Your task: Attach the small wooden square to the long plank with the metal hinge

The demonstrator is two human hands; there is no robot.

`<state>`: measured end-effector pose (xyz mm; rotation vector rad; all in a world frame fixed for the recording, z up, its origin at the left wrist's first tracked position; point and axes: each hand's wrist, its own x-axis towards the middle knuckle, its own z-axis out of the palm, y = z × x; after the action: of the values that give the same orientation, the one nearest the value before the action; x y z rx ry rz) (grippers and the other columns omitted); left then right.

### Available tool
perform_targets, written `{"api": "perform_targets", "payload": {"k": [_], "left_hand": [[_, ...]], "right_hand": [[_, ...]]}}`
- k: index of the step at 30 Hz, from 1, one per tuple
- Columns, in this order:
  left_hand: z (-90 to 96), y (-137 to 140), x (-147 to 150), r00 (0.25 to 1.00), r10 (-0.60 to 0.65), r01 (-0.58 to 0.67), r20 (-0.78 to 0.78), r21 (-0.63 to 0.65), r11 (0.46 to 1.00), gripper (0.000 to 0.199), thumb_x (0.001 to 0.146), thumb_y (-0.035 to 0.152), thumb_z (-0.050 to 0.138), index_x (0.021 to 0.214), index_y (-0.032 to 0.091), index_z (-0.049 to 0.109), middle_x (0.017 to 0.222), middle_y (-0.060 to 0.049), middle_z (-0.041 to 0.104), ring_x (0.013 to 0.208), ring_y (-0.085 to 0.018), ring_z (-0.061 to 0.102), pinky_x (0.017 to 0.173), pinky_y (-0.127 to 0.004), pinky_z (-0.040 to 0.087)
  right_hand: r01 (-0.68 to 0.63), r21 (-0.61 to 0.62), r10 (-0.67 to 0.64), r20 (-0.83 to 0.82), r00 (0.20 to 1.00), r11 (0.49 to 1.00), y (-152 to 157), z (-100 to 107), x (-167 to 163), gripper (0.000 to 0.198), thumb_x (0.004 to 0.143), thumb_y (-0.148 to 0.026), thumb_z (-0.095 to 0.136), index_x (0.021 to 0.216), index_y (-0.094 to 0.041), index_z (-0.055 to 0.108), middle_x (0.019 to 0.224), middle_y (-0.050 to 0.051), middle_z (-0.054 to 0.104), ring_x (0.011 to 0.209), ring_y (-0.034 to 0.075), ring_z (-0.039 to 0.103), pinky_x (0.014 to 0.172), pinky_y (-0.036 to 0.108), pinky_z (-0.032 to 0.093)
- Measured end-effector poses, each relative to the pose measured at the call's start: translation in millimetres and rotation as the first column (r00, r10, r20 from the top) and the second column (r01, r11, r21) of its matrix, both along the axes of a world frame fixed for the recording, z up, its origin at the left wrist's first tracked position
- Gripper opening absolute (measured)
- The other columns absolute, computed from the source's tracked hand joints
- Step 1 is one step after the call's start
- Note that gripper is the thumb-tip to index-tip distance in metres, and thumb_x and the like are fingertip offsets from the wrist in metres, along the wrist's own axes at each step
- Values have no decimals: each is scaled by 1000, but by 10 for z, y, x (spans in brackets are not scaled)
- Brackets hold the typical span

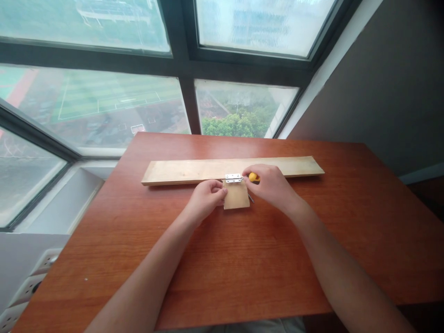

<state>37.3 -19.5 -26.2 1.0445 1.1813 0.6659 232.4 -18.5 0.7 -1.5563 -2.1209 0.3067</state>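
My left hand [210, 196] is pinching the small board [236, 196]; my right hand [272, 185] is holding a yellow tool [255, 177] beside the hinge [233, 178], toward the table's [243, 277] far edge. I am apparently aligning it; the next move is calling for steadiness.

- One table [194, 282], beneath the long board.
- One long board [194, 170].
- One small wooden piece [236, 197], at the long board's near edge.
- One hinge [233, 178], at that same edge of the long board.
- One yellow-handled tool [254, 177], also by the long board's near edge.
- One thin metal rod [251, 199], just before the long board.
- The person's left hand [208, 196] and right hand [268, 182], two altogether, along the long board's near side.
- Three wall sockets [27, 289], left of the long board.
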Motion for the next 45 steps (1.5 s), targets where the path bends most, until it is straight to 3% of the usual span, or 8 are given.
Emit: {"api": "perform_targets", "payload": {"k": [20, 27, 31, 35, 42, 45], "left_hand": [[39, -8, 9, 1000, -4, 4, 15, -25, 1000, 11, 76, 20, 67, 82, 13, 60, 80, -4, 69, 73, -14, 65, 68, -25, 50], [0, -5, 3, 999, 2, -2, 35, -13, 1000, 15, 76, 22, 69, 85, 12, 63, 81, -6, 70, 73, -15, 66, 69, -27, 52], [-20, 2, 3, 999, 2, -1, 45, -12, 1000, 14, 77, 20, 69, 86, 11, 63, 81, -6, 70, 71, -15, 66, 69, -27, 53], [5, -4, 7, 1000, 13, -13, 23, -17, 1000, 9, 81, 19, 64, 86, 11, 63, 80, -6, 70, 71, -14, 66, 67, -25, 52], [16, -5, 18, 1000, 2, -1, 13, -22, 1000, 8, 83, 17, 61, 87, 11, 63, 80, -6, 70, 74, -14, 66, 70, -25, 53], [5, 3, 19, 1000, 0, 0, 5, -21, 1000, 7, 83, 17, 61, 86, 11, 63, 80, -6, 70, 74, -14, 66, 69, -25, 53]], "right_hand": [[-21, -102, 39, 177, 984, 995, 59, 28, -108, 13, 80, -19, 55, 78, -22, 68, 84, 3, 72, 76, 18, 63, 69, 28, 41], [56, -154, -24, 199, 980, 986, 9, 82, -8, 19, 86, -25, 52, 96, -22, 68, 93, 3, 72, 84, 18, 64, 73, 27, 42], [96, -249, -31, 250, 968, 964, -69, 39, 86, 11, 80, -26, 58, 81, -23, 68, 81, 3, 72, 76, 19, 65, 63, 27, 39], [55, -329, 33, 257, 966, 943, -130, -13, 40, 7, 78, -25, 59, 78, -25, 66, 84, 1, 72, 75, 17, 65, 58, 24, 37], [95, -328, 6, 295, 955, 940, -146, -45, -34, 9, 76, -16, 56, 69, -21, 60, 80, 4, 70, 64, 16, 61, 50, 25, 30], [89, -316, 2, 275, 962, 944, -125, -28, 13, 12, 74, -14, 56, 66, -21, 62, 76, 3, 70, 64, 16, 61, 53, 25, 34]]}}
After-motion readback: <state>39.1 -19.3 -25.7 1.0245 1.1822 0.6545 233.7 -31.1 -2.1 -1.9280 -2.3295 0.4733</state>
